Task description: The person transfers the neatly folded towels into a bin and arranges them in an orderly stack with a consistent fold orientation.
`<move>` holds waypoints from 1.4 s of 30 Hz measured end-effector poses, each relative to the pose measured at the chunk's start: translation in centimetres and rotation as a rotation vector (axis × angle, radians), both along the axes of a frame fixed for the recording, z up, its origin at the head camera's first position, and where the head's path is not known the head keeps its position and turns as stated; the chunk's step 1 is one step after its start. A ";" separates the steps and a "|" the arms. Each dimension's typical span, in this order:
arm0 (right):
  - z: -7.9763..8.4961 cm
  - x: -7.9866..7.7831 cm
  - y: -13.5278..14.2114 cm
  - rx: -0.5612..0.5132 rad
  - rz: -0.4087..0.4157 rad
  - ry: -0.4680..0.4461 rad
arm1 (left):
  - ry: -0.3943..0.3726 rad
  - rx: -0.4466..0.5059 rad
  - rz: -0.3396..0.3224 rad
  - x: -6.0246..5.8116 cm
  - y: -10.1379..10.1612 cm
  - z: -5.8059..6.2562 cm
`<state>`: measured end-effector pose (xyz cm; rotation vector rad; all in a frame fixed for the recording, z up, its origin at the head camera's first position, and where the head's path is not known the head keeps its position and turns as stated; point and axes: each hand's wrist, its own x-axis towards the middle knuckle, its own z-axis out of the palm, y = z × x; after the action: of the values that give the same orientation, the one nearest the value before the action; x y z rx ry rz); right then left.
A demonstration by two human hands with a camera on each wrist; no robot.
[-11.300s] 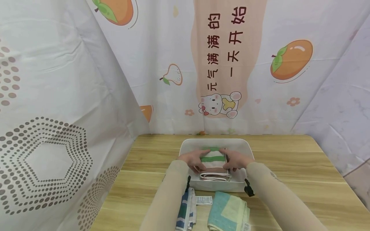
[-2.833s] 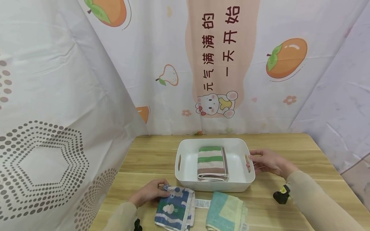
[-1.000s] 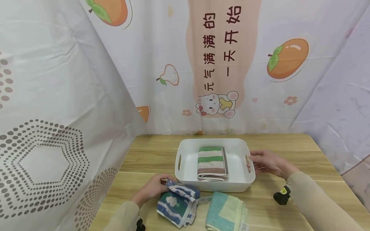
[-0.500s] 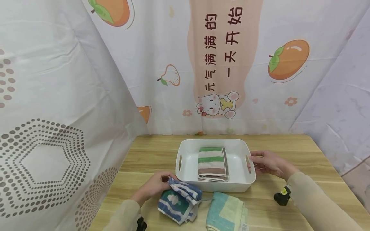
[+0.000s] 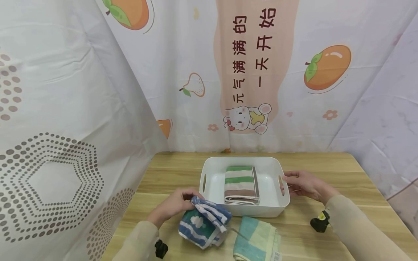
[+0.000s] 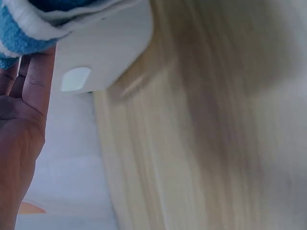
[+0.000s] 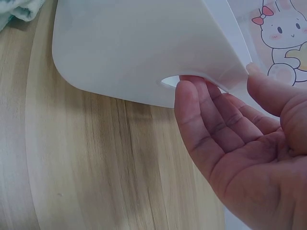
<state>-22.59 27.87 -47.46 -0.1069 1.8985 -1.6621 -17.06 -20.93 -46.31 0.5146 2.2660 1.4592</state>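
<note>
Pinching the blue towel (image 5: 204, 224) in the left hand (image 5: 174, 204), just by the near left corner of the white basket (image 5: 251, 211); gripping the basket's right rim with the right hand (image 5: 305, 184). Seemingly at a lifting step; probably calls for clearing the near rim.

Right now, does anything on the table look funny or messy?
The blue towel looks crooked: the left hand grips one end, so it bunches up in front of the white bin, while the striped towel inside lies neatly folded.
</note>
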 end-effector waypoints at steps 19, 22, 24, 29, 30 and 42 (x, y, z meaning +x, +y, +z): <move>-0.2 0.0 0.0 0.002 0.013 0.017 | -0.023 0.107 0.043 -0.7 2.4 2.1; -0.1 0.0 0.0 0.035 0.001 0.033 | -0.020 0.118 0.049 -0.8 2.8 2.3; 0.0 0.1 0.0 0.056 -0.007 0.045 | -0.014 0.118 0.054 -0.9 3.0 2.4; 0.5 0.3 -0.1 0.117 -0.039 0.088 | -0.007 0.151 0.066 -1.2 3.5 2.5; 0.7 0.3 -0.1 0.126 -0.047 0.106 | -0.007 0.163 0.067 -1.3 3.6 2.5; 3.3 0.5 -1.7 0.346 -0.137 0.373 | -0.014 0.230 0.084 -1.4 4.5 3.1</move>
<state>-22.09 26.12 -44.19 -0.1580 2.4986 -1.4453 -18.50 -16.42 -43.25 0.4795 2.1442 1.7722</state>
